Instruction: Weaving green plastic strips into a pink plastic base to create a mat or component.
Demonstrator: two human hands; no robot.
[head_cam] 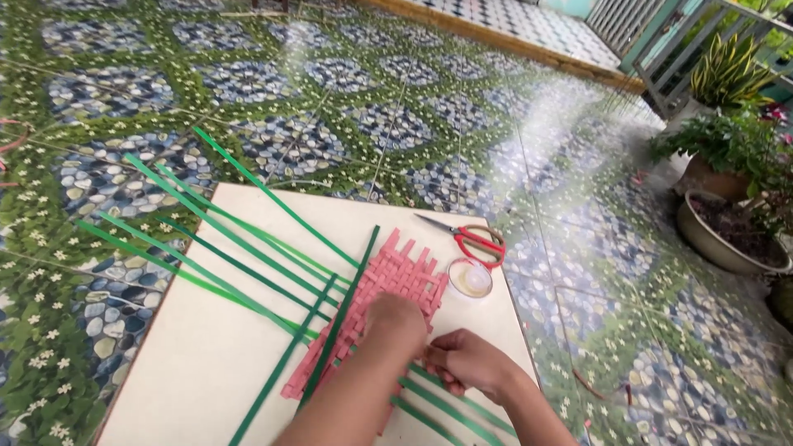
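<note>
A pale board (206, 363) lies on a floral tiled floor. Nearest, the right hand (467, 363) pinches a green strip (446, 409); the left hand (395, 318) presses flat on the pink woven mat (388, 281) — its grip hidden. Only a few green strips are woven in, most fan out loose. Beyond lie red scissors (475, 239) and a tape roll (470, 278).

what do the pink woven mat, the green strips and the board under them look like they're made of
Pink woven mat: probably paper or thin plastic strips, matte, flat and sharply edged, interlaced in a checker weave.
Green strips: likely the same kind of ribbon, thin and straight, slightly glossier where lighter.
Board: seemingly painted wood or laminate, pale cream, smooth, with a darker brown edge showing.
The left hand presses the mat; the right hand pinches a strip.
</note>
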